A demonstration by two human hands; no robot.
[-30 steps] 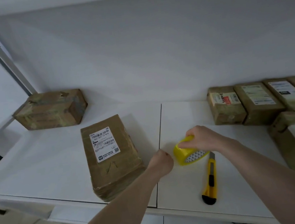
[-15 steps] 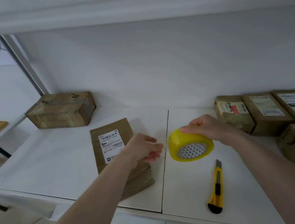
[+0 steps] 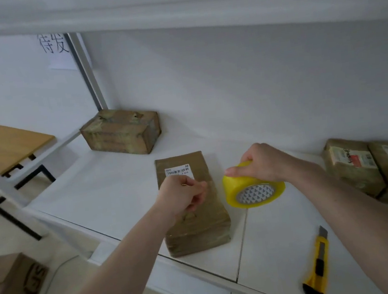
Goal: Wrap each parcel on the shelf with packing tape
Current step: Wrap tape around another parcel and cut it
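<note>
The parcel (image 3: 192,203) lies flat on the white shelf (image 3: 111,196), near its front edge. Over its label, the left hand (image 3: 182,197) has its fingers curled as if pinching; what it holds, I cannot tell. Just right of the parcel, the right hand (image 3: 261,163) grips the yellow tape roll (image 3: 252,188). A yellow knife (image 3: 316,266) lies further right, toward the front.

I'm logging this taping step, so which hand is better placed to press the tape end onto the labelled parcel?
Left. The left hand hovers directly over the labelled parcel, fingers pinched, while the right hand is busy gripping the tape roll.
</note>
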